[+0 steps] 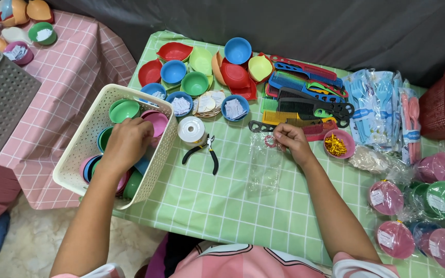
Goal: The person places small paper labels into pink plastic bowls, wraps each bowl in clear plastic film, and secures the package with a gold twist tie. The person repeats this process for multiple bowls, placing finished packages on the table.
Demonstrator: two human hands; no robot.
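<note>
My left hand (127, 143) reaches into a cream perforated basket (78, 149) filled with small coloured plastic bowls, its fingers closed around a pink bowl (156, 122). Over the green checked table, my right hand (290, 140) pinches the top edge of a clear plastic bag (264, 167) that lies flat on the cloth. A small pink ring-like piece (271, 141) sits at the bag's mouth beside my fingers.
Black-handled pliers (203, 153) and a white tape roll (190, 128) lie between my hands. Loose bowls (195, 82), several combs (305, 95), a pink bowl of gold ties (337, 144), packed spoons (382, 108) and wrapped bowl sets (428, 206) fill the table. A grey basket (1, 103) stands far left.
</note>
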